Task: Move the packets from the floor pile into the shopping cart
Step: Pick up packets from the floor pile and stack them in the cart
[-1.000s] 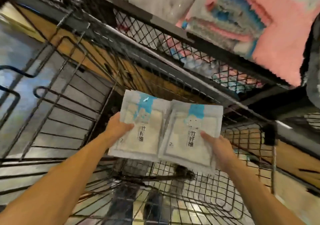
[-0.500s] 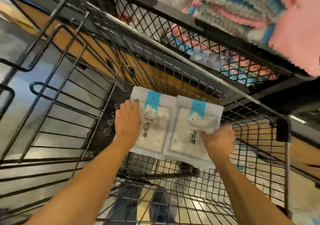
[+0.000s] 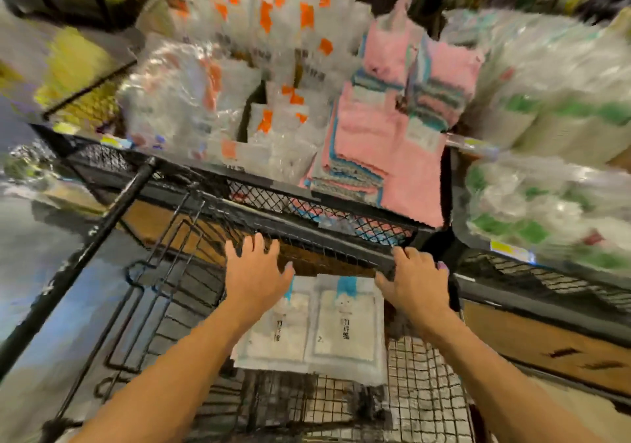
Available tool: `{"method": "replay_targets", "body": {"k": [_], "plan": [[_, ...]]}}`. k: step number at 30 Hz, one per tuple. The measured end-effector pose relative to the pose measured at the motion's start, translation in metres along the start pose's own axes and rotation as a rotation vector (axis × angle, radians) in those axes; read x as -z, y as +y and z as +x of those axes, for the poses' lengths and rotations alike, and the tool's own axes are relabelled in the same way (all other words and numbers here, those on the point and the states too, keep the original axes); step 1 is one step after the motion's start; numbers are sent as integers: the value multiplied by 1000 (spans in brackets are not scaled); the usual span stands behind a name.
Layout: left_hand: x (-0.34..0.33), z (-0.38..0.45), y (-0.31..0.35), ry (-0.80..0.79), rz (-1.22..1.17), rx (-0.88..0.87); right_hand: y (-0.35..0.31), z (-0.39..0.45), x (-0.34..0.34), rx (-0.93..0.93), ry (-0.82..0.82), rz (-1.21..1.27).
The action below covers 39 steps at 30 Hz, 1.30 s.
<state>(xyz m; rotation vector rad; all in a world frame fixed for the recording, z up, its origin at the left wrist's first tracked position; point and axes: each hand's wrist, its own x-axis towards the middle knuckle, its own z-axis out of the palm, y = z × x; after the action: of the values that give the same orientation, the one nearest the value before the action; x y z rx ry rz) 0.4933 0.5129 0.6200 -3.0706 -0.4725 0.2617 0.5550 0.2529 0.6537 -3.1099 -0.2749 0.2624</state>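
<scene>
Head view: both the left hand (image 3: 256,273) and right hand (image 3: 415,280) hover with fingers spread, grasping nothing, above two white packets (image 3: 312,328) lying in the wire shopping cart (image 3: 423,394).

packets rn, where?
Head view, lower centre: packets lie side by side on the cart floor, below and between the left hand and right hand.

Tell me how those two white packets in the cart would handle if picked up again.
The packets lie flat with thin sealed edges, so they are probably light and somewhat floppy. Their wrapping looks like smooth plastic, so likely a bit slippery. They seem joined side by side and may fold along the seam. Being flat on the cart's wire floor, they should not roll.
</scene>
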Motion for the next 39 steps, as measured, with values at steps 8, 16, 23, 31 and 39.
{"method": "replay_targets", "body": {"k": [8, 16, 23, 31, 39], "plan": [[129, -56, 24, 164, -42, -151, 24, -95, 112, -143, 234, 73], [165, -111, 70, 238, -20, -493, 60, -242, 130, -521, 320, 140], [148, -196, 151, 258, 6, -827, 100, -400, 102, -867, 302, 126], [134, -305, 245, 293, 34, -1122, 157, -560, 61, -1218, 309, 139], [88, -425, 360, 271, 77, -1317, 230, -712, -2, -1457, 272, 142]]}}
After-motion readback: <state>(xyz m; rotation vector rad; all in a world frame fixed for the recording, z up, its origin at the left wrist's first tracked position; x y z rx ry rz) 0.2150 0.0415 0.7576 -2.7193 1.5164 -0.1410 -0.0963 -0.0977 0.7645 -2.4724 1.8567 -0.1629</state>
